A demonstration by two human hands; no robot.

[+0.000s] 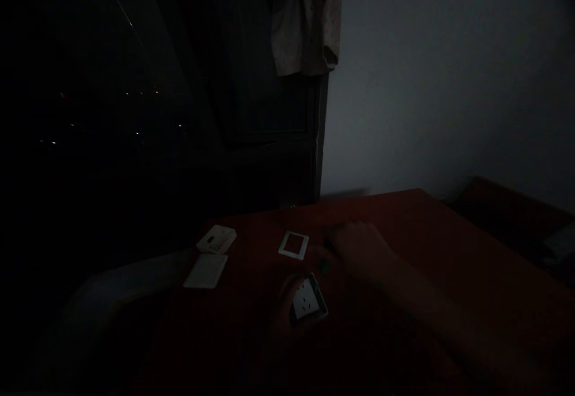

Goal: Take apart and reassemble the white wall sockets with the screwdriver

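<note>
The room is very dark. My left hand (pixel 282 309) is wrapped round a white wall socket (pixel 306 302), face up, just above a red table (pixel 426 246). My right hand (pixel 359 246) lies to the right and a little farther off, near a thin tool with a green handle (pixel 321 271) that points at the socket; whether the hand grips it is too dim to tell. A white square frame (pixel 293 245) lies flat just left of my right hand.
Two more white plates lie on the table's left part: a socket body (pixel 216 238) and a blank cover (pixel 206 271). A pale cloth (pixel 306 21) hangs on a dark cabinet (pixel 269 114) behind. A plain wall stands at right, a dark bench at far right.
</note>
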